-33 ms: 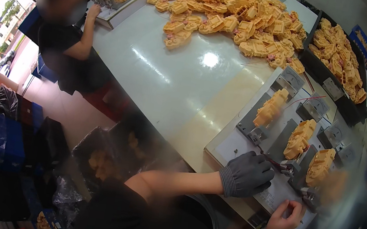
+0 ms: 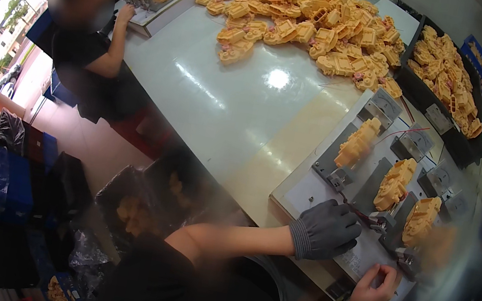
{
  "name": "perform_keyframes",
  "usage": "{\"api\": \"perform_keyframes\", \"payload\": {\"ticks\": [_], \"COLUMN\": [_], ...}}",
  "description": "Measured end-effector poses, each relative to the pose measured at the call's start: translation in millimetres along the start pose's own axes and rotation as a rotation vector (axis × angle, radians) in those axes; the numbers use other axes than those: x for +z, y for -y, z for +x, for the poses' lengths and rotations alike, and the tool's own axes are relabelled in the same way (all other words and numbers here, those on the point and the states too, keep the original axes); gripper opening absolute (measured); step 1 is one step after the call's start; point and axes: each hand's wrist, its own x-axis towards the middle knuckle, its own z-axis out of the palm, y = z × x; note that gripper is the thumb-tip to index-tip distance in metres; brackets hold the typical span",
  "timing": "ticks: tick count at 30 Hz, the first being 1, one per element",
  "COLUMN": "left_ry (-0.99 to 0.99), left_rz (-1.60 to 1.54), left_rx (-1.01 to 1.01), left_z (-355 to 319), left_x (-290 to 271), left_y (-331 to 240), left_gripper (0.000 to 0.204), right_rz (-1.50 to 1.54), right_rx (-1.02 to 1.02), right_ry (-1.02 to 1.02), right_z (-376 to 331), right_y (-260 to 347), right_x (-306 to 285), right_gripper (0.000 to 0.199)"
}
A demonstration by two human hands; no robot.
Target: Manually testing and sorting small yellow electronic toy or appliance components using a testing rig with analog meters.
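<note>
My left hand [image 2: 327, 231], in a grey glove, rests at the near edge of a white test board [image 2: 294, 192]. Its fingers are curled down beside dark wires [image 2: 364, 217], and whatever they hold is hidden. To its right, my bare right hand [image 2: 376, 286] hovers low over the board's near side. Its thumb and fingers are bent together, and I cannot make out what is between them. Beyond my hands, three yellow plastic housings [image 2: 395, 184] sit on dark metal fixtures [image 2: 367, 194]. Dial meters [image 2: 414, 141] stand behind them.
A big heap of yellow housings [image 2: 302, 14] covers the far part of the table [image 2: 192, 98]. A black crate [image 2: 437, 123] at the right holds more. At the far left, a person [image 2: 89, 48] works at another board [image 2: 165, 13]. Bins [image 2: 119, 194] stand below the table edge.
</note>
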Motion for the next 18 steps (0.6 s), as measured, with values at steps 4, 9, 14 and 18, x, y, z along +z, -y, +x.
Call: {"api": "perform_keyframes", "payload": {"ticks": [4, 9, 14, 18], "left_ry": [0.015, 0.022, 0.038, 0.055], "left_rz": [-0.004, 0.002, -0.009, -0.003], "left_rx": [0.011, 0.011, 0.016, 0.007], "left_z": [-0.9, -1.6, 1.4, 1.0], "left_x": [0.1, -0.1, -2.2, -0.4], "left_y": [1.3, -0.7, 1.9, 1.7], "left_gripper": [0.019, 0.019, 0.019, 0.018], "right_rz": [-0.022, -0.018, -0.023, -0.023], "right_rx": [-0.033, -0.019, -0.028, -0.014], "right_ry": [-0.013, -0.017, -0.019, -0.02], "right_z": [-0.9, -2.1, 3.4, 3.5], "right_y": [-0.4, 0.3, 2.5, 4.0], "right_x": [0.7, -0.9, 0.9, 0.1], "right_gripper": [0.009, 0.009, 0.01, 0.01]}}
